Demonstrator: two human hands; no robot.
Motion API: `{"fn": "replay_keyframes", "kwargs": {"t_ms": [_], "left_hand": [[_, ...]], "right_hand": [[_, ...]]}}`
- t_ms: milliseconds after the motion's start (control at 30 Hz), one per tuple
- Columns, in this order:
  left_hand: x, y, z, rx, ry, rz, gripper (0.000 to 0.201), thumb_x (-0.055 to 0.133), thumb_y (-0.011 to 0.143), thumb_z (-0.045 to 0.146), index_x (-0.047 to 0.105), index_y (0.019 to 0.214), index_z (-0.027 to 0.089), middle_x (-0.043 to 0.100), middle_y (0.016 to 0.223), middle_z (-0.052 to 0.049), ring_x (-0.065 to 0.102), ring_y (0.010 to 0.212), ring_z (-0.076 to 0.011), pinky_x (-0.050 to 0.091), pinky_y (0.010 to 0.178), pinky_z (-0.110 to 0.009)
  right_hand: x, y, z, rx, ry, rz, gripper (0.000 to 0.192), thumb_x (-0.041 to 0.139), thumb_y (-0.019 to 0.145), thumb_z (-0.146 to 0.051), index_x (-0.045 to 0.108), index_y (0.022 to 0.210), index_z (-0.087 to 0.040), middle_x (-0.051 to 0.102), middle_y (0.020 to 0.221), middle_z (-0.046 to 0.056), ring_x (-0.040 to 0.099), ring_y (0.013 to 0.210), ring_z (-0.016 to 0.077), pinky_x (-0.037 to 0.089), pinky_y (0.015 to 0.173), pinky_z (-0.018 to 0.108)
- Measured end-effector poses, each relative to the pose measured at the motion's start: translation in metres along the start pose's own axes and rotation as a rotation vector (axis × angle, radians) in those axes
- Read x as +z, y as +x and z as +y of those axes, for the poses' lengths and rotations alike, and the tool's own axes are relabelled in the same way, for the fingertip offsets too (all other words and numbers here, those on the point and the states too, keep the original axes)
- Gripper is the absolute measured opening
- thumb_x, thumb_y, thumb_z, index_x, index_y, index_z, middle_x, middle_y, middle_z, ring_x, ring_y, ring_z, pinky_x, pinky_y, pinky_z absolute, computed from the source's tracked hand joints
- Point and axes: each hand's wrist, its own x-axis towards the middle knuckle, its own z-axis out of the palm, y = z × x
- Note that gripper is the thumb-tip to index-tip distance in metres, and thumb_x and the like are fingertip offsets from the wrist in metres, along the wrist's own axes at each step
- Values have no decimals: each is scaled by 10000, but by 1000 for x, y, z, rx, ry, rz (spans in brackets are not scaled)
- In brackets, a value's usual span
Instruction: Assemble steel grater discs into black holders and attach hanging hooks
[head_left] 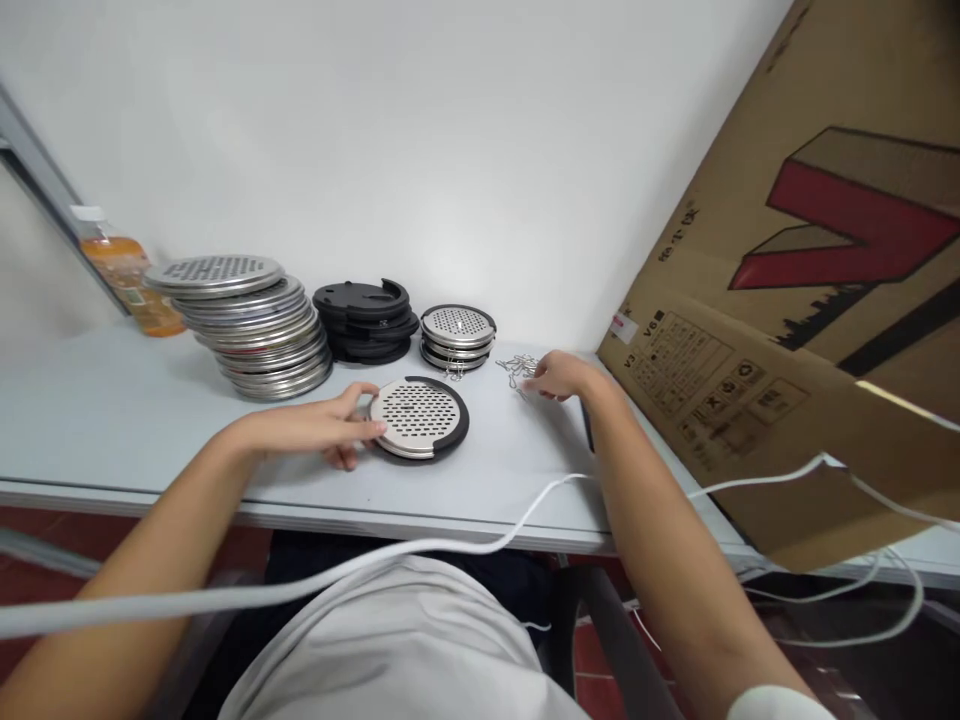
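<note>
A round perforated metal disc point(417, 412) with a black crescent-shaped rim lies on the table near its front edge. My left hand point(346, 428) grips its left side, thumb on the top face and the other fingers around the edge. Farther right, my right hand point(559, 377) reaches down to a small pile of thin bent wire clips point(517, 368). Its fingertips are pinched together at the pile's near edge, and what sits between them is hidden.
Behind stand a tall leaning stack of metal discs point(262, 335), a stack of black round frames point(364, 325) and a short stack of rimmed discs point(457, 335). An orange drink bottle point(127, 280) is far left. A large cardboard box point(750, 370) and a white cable point(420, 546) flank my arms.
</note>
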Motion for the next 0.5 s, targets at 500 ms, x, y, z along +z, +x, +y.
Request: {"fn": "replay_keyframes", "kwargs": {"t_ms": [500], "left_hand": [[9, 23, -3, 554, 809, 107, 478, 610, 891, 547, 653, 1272, 262, 558, 1376, -95, 553, 1235, -276, 461, 980, -329]], "right_hand": [[36, -2, -25, -77, -365, 2, 416, 547, 862, -166, 689, 1217, -4, 669, 1236, 306, 673, 1142, 374, 538, 902, 429]]}}
